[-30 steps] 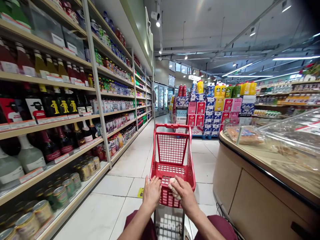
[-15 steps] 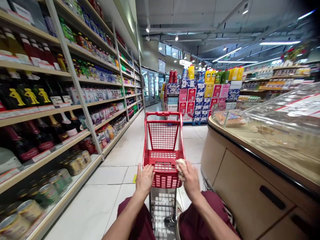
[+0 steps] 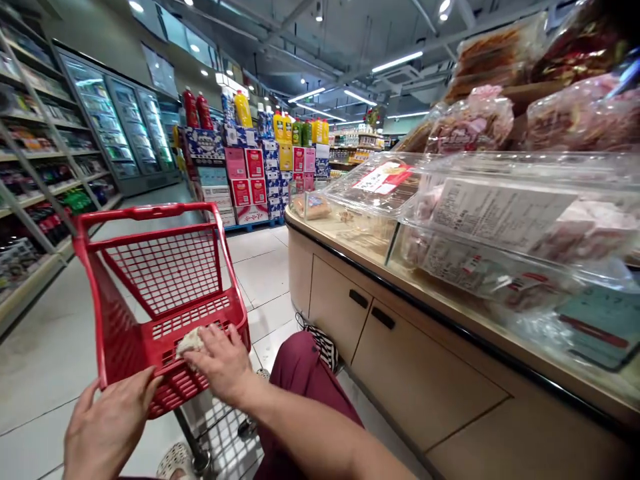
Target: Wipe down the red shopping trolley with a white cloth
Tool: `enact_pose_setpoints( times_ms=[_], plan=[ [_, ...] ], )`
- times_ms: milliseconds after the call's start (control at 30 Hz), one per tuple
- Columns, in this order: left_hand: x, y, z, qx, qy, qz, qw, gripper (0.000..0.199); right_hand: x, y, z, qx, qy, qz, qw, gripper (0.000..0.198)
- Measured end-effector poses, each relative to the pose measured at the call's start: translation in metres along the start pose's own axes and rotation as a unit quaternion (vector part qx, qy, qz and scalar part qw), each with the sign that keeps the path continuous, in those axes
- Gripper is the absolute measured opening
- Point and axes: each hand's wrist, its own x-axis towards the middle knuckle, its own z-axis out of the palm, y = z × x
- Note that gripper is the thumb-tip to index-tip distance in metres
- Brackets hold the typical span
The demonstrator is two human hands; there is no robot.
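Note:
A red plastic shopping cart [image 3: 233,300] with a grid-patterned basket stands before my knees, at the left of the view. My left hand [image 3: 107,420] grips the near left corner of its basket rim, the thumb lying along the edge. In my right hand [image 3: 220,363] is a crumpled off-white cloth [image 3: 190,342], pressed against the top of the basket's near edge. The fingers partly cover the cloth. Below the basket, a dark metal leg [image 3: 187,430] and part of the lower wire frame show.
A wooden display counter [image 3: 400,360] with clear covers and packaged bread runs along my right. Ahead stand stacked drink boxes and bottles [image 3: 245,167]. Glass-door fridges [image 3: 125,127] and drink shelves [image 3: 30,180] line the left. A striped bag [image 3: 324,347] lies by the counter's base.
The view has turned right, bringing the counter closer and the cart to the left. My right hand has moved the cloth from the basket's right side onto its near edge. My left hand stays on the basket.

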Motion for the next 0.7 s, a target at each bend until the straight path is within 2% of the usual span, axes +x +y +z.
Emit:
enact_pose_setpoints(
  times_ms=[100, 133, 167, 267, 300, 333, 367, 433, 500, 633, 700],
  plan=[
    [0.005, 0.001, 0.001, -0.003, -0.047, -0.015, 0.999, 0.038, -0.001, 0.003, 0.001, -0.011, -0.013, 0.095, 0.995, 0.036],
    [0.008, 0.002, 0.001, -0.003, -0.062, -0.025, 0.998, 0.039, -0.002, 0.004, 0.004, -0.014, -0.010, 0.099, 0.995, 0.037],
    [0.011, 0.003, 0.001, -0.003, -0.074, -0.032, 0.997, 0.039, -0.002, 0.004, 0.007, -0.015, -0.005, 0.078, 0.997, 0.037],
    [0.013, 0.006, -0.004, -0.010, -0.079, -0.044, 0.996, 0.039, -0.002, 0.000, 0.010, 0.002, 0.028, -0.053, 0.998, 0.034],
    [0.010, 0.008, -0.005, -0.018, -0.075, -0.043, 0.996, 0.038, -0.003, -0.001, 0.007, 0.009, 0.043, -0.061, 0.997, 0.032],
    [0.007, 0.009, -0.006, -0.026, -0.051, -0.065, 0.996, 0.036, -0.003, -0.001, 0.005, 0.012, 0.061, -0.033, 0.997, 0.031],
    [0.002, 0.010, -0.006, -0.040, -0.016, -0.078, 0.996, 0.034, -0.004, 0.000, 0.004, 0.013, 0.081, 0.024, 0.996, 0.032],
    [-0.008, 0.010, -0.003, -0.067, 0.022, -0.064, 0.995, 0.032, -0.006, -0.001, 0.008, 0.053, 0.110, 0.053, 0.991, 0.037],
    [-0.016, 0.009, 0.002, -0.033, 0.021, -0.070, 0.997, 0.032, -0.010, -0.006, 0.021, 0.087, 0.136, 0.055, 0.985, 0.040],
    [-0.028, 0.011, 0.002, -0.033, -0.010, -0.053, 0.998, 0.044, -0.019, -0.009, 0.038, 0.095, 0.167, -0.002, 0.981, 0.037],
    [-0.030, 0.015, -0.001, -0.047, -0.022, -0.051, 0.997, 0.049, -0.020, -0.001, 0.037, 0.082, 0.164, 0.028, 0.983, 0.036]
  ],
)
